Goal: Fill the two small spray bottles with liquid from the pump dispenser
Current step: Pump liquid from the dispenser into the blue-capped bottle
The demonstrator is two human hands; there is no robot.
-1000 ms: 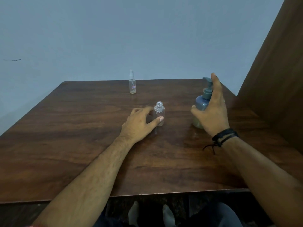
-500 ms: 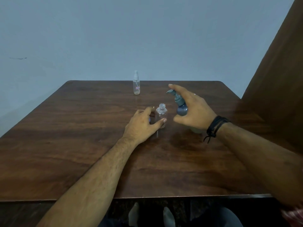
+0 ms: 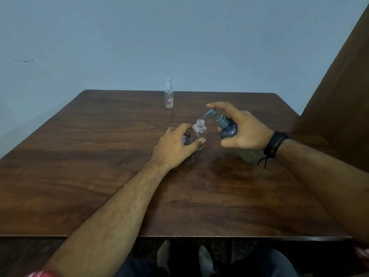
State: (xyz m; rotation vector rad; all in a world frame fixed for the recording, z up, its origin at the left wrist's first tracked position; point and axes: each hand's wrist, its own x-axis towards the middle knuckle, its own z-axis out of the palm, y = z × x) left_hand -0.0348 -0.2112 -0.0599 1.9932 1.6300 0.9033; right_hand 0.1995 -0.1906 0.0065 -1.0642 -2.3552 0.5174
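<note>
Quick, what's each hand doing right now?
Left hand: fingers curled round the open small bottle.
Right hand: gripping the pump dispenser, forefinger on its head.

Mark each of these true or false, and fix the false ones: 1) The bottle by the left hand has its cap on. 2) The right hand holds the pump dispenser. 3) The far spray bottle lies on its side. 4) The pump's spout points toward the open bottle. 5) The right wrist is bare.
1) False. The open bottle, steadied by the left hand, has a bare threaded neck.
2) True. The right hand grips the pump dispenser, index finger over the pump head.
3) False. The far spray bottle stands upright, sprayer top on.
4) True.
5) False. It wears a black cord band.
</note>
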